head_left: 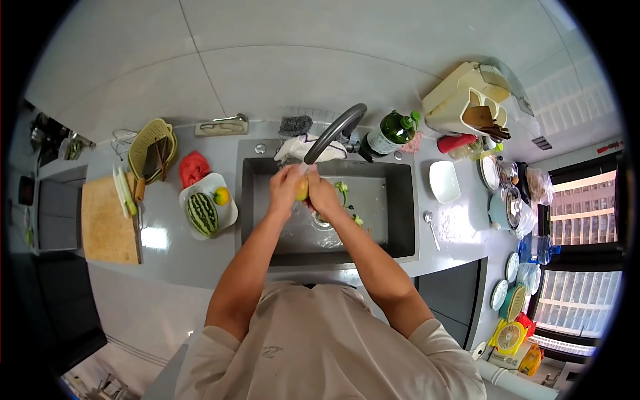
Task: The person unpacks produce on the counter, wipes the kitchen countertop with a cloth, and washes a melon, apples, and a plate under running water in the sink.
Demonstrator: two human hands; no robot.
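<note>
My left hand and my right hand meet beneath the faucet, over the sink. Between them, fingers closed around it, is a small yellow fruit or vegetable whose kind I cannot make out. Water appears to run onto the hands. Green scraps lie in the sink close to my right hand. Behind the hands, a white cloth hangs over the sink's back edge.
To the left stand a white dish with a striped melon and a yellow-orange fruit, a red cloth, a cutting board and a basket. Rightward are a green bottle, a white bowl and a spoon.
</note>
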